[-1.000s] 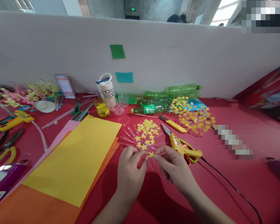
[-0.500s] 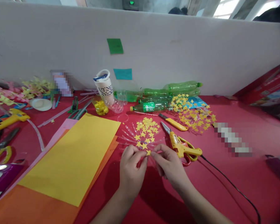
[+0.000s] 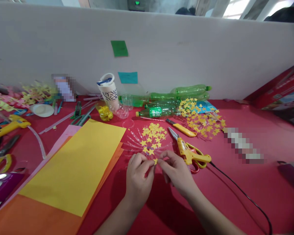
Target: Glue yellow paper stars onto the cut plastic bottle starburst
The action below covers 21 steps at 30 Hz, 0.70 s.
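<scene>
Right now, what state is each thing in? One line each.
left hand, pinching small yellow star
right hand, fingertips at star, grip unclear
yellow plastic glue gun, lying down
metal-bladed scissors, partly under glue gun
yellow-handled box cutter, lying flat
green plastic bottle with yellow cap, capped, on its side
white patterned cup, lidded, standing
yellow rectangular paper sheet, flat over orange paper

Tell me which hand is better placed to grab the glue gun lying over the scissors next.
Probably the right: the right hand is close beside that glue gun. The left hand is farther off and seems to be pinching a small yellow star.
</scene>
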Each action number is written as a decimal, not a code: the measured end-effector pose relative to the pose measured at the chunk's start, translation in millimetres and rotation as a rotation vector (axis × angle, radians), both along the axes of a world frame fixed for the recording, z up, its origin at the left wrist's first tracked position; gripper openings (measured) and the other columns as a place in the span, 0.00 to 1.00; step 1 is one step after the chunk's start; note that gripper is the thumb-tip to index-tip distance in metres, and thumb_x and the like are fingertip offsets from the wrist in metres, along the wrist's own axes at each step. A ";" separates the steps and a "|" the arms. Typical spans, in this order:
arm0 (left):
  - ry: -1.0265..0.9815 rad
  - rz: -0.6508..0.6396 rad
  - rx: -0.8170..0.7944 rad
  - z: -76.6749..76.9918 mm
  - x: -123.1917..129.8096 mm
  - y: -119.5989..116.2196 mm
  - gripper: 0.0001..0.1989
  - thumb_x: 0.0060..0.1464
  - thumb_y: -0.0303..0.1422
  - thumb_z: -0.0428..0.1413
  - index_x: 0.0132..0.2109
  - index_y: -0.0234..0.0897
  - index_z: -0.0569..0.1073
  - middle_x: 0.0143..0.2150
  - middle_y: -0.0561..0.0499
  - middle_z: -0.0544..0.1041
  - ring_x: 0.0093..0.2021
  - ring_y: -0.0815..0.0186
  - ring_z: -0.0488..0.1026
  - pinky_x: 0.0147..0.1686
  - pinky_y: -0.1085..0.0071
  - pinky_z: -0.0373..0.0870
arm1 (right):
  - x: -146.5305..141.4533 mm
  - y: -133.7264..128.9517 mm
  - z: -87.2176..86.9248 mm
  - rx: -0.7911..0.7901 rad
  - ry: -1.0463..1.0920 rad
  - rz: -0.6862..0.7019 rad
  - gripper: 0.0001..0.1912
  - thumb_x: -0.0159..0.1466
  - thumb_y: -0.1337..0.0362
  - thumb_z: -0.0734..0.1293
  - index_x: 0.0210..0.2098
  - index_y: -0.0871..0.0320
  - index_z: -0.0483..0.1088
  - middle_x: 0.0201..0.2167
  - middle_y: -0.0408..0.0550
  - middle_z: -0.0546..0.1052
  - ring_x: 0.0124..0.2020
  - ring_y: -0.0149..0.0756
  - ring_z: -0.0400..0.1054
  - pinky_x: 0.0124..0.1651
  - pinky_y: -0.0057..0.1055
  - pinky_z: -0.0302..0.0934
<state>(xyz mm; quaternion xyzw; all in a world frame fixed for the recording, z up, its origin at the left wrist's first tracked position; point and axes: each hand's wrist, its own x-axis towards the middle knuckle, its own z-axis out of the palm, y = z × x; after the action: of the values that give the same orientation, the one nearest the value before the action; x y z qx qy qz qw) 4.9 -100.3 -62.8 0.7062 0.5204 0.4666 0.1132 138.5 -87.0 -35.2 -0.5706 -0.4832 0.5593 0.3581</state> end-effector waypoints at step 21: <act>-0.030 -0.007 -0.008 0.5 0.0 1.1 0.08 0.53 0.22 0.53 0.30 0.36 0.72 0.28 0.52 0.64 0.31 0.67 0.63 0.30 0.69 0.61 | 1.2 2.4 -3.6 -0.070 0.048 0.038 0.09 0.61 0.57 0.62 0.30 0.56 0.63 0.06 0.29 0.59 0.07 0.22 0.48 0.11 0.17 0.40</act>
<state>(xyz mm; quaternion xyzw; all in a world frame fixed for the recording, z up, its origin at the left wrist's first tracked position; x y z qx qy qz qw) 4.9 -99.2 -62.3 0.7004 0.5182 0.4746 0.1254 139.7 -84.6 -38.8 -0.5600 -0.4653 0.5961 0.3386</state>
